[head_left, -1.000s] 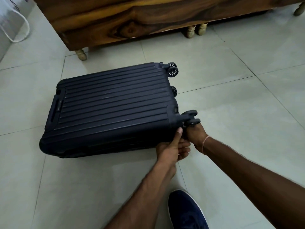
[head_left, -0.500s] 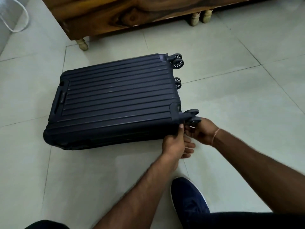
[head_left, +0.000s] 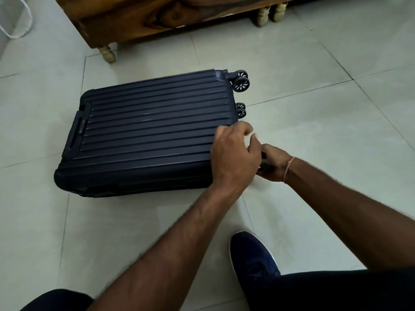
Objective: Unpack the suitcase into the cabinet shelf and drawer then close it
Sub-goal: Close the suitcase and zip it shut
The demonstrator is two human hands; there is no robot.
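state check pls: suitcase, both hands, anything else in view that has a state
Dark navy ribbed hard-shell suitcase: closed, lying flat on the tiled floor, wheels pointing right.
Left hand: fingers curled, over the suitcase's near wheel-end corner; grip unclear.
Right hand: grips the near corner wheel.
Far corner black wheels: off the floor, free.
Wooden cabinet on turned legs: only its lower edge shows; door state hidden.

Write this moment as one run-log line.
stage: suitcase shut, flat on floor | left hand: over wheel-end corner | right hand: grips near wheel
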